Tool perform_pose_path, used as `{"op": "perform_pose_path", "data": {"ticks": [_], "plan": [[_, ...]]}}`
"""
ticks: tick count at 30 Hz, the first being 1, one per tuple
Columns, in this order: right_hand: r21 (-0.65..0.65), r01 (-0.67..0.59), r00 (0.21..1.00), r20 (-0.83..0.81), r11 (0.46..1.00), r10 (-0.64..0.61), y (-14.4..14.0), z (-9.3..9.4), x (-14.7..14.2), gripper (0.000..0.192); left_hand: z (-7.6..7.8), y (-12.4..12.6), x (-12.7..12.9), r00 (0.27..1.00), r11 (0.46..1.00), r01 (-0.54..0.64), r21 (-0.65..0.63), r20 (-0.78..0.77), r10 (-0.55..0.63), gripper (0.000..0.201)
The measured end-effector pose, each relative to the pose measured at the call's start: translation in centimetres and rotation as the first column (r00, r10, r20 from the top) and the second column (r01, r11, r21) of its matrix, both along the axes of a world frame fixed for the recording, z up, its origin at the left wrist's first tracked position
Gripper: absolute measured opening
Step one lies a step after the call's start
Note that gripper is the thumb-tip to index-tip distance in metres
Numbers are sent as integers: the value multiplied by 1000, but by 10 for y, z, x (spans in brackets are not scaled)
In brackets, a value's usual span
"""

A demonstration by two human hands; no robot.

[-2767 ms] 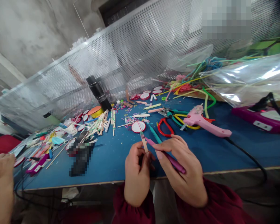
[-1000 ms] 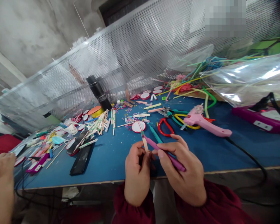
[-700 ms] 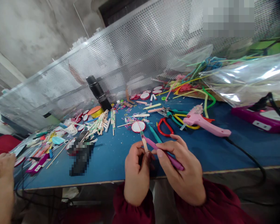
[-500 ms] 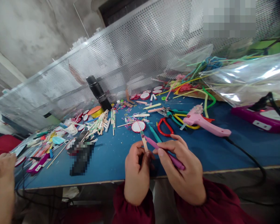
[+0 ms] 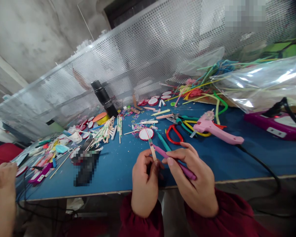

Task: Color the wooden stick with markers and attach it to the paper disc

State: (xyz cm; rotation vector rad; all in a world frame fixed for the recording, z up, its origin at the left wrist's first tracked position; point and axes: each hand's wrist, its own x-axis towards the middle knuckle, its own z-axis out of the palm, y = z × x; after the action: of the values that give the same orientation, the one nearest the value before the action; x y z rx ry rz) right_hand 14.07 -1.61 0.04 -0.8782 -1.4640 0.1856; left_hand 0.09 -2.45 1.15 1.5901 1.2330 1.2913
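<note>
**Left Hand and Right Hand: Grip and Surroundings**

The left hand is clamped on a flat, pale, narrow stick between thumb and fingers. The stick projects upward from the grip, above the near edge of a blue flat-topped worktable. Its upper end is grey-green.

The right hand is clamped on a slim purple pen-shaped tool in a writing grip. The tool slants up to the left, its front end at the upper part of the stick. Whether the two touch cannot be told. The hands are close together. Both wrists carry dark red gathered sleeves.

Just beyond the stick lies a round white disc with a red rim. A slender teal pen-shaped item lies between the disc and the right hand. Farther right are a red loop-shaped handle and a pale pink plastic glue gun with a black cable.

To the left of the disc, well apart from the hands, is a heap of thin pale sticks with green marks. A black cylindrical container leans behind it, near a perforated grey metal panel. A second person's hand is at the far left.
</note>
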Motion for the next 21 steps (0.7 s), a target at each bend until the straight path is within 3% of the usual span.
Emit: {"op": "perform_pose_path", "data": {"ticks": [21], "plan": [[-11,-14,1000,9,1000,15,-2,1,1,9,-3,-2,-1,1000,999,16,30,-26,-15,29]]}}
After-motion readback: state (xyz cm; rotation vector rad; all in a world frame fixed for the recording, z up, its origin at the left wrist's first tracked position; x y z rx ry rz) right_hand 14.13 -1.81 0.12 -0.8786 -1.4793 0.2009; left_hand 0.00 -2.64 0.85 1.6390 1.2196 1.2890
